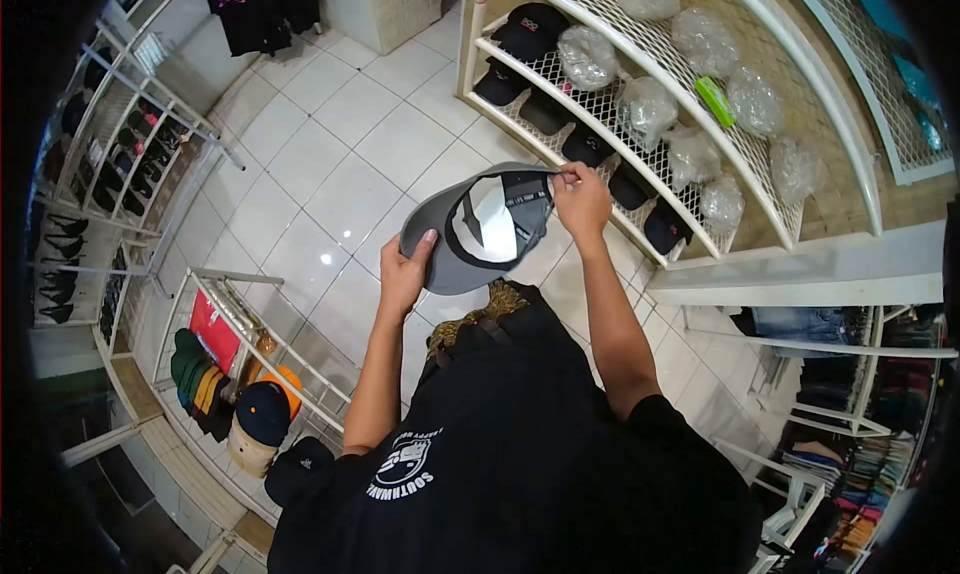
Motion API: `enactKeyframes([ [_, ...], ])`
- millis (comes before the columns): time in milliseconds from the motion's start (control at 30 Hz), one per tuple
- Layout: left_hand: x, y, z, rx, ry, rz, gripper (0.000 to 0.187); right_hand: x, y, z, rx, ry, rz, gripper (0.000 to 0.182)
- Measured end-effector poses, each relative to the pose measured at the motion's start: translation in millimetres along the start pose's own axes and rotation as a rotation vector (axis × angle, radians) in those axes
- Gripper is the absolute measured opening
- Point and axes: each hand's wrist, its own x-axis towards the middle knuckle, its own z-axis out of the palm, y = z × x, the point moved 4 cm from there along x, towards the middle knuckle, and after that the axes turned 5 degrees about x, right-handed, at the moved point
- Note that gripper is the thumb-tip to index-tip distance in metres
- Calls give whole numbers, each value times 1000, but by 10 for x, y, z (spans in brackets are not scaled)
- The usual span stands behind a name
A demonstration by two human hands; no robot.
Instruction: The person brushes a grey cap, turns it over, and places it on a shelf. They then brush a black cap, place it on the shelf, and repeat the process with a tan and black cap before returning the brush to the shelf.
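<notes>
A grey baseball cap (455,219) is held up in front of me over the tiled floor, its inside turned toward me. White lining material (490,219) shows within the crown, beside a dark sweatband. My left hand (405,269) grips the brim at the left, thumb on top and the other fingers hidden beneath. At the opposite end, my right hand (582,202) pinches the back edge of the cap near its strap.
White mesh shelves (600,84) at upper right carry black caps (530,32) and plastic-wrapped bundles (588,58). A low rack (300,359) at lower left holds more caps (262,414). Folded clothes (870,474) fill shelving at lower right. White floor tiles (330,189) stretch ahead.
</notes>
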Motion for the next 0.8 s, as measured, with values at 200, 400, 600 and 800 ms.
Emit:
enactKeyframes([
  [200, 655, -305, 494, -117, 104, -130, 27, 645, 261, 315, 295, -119, -72, 39],
  [400, 1285, -451, 1377, -182, 40, -221, 23, 1844, 721, 715, 115, 121, -237, 60],
  [600, 1651, -397, 1763, -204, 55, -243, 34, 2800, 963, 866, -410, -124, 25, 90],
  [800, 1706, -431, 1856, -213, 36, -233, 46, 2988, 1495, 1202, -261, 1, -195, 79],
])
